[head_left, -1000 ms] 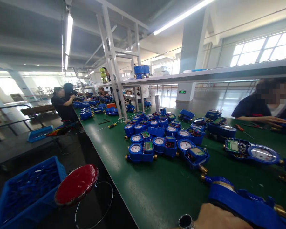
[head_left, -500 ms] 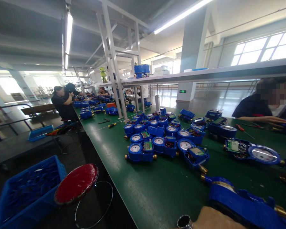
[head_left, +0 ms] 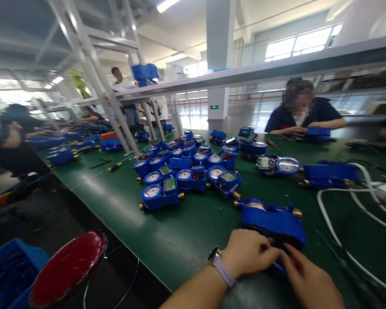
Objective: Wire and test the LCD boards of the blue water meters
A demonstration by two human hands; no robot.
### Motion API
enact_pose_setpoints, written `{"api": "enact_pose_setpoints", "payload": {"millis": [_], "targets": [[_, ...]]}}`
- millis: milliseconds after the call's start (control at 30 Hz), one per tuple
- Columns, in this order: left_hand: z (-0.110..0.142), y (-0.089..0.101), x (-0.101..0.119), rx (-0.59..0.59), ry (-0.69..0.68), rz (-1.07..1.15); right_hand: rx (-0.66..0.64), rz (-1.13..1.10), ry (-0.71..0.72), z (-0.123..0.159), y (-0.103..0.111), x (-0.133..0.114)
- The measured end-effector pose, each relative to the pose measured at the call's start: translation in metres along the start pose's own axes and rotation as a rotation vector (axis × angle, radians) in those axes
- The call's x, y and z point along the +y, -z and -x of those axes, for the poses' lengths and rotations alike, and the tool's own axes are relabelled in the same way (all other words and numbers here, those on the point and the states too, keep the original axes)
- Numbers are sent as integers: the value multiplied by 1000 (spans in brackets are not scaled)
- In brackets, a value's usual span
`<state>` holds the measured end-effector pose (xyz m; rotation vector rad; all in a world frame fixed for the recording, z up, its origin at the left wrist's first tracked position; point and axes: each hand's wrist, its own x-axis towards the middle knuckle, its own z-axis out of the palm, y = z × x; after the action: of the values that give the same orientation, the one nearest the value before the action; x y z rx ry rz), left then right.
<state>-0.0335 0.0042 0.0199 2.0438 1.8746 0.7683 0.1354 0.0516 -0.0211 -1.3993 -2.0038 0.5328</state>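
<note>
on the green table's (head_left: pixel 193 231) near side, the left hand (head_left: pixel 246 254) and right hand (head_left: pixel 313 277) are curling half closed against the blue meter (head_left: pixel 270 219), seemingly steadying it, though what they are pinching i cannot tell.

One left hand (head_left: pixel 252 253) and one right hand (head_left: pixel 312 274) are showing, and one wristwatch (head_left: pixel 216 255). More than a dozen blue meters (head_left: pixel 161 197) are covering one green worktop (head_left: pixel 119 214); overlaps are hiding the exact total. Two screwdrivers (head_left: pixel 116 166) are lying there. One red stool (head_left: pixel 69 268), one blue crate (head_left: pixel 25 253), one exit sign (head_left: pixel 214 107) and at least four people (head_left: pixel 321 109) are appearing.
</note>
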Motion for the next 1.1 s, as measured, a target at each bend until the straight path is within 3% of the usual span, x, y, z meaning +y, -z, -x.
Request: {"api": "enact_pose_setpoints", "payload": {"millis": [100,267,433,733,1100], "targets": [[0,6,-1,-43,71,73,-99,-25,-103,1,0,-10],[-1,6,-5,-73,70,162,-191,-223,-135,-8,-13,-13],[1,4,-5,-66,82,184,-129,-369,-149,-6,-16,-14],[-1,4,-1,-49,96,233,-28,-437,-174,-8,-20,-18],[-1,-3,-2,-10,96,332,-58,-475,-55,-5,-11,-19]]}}
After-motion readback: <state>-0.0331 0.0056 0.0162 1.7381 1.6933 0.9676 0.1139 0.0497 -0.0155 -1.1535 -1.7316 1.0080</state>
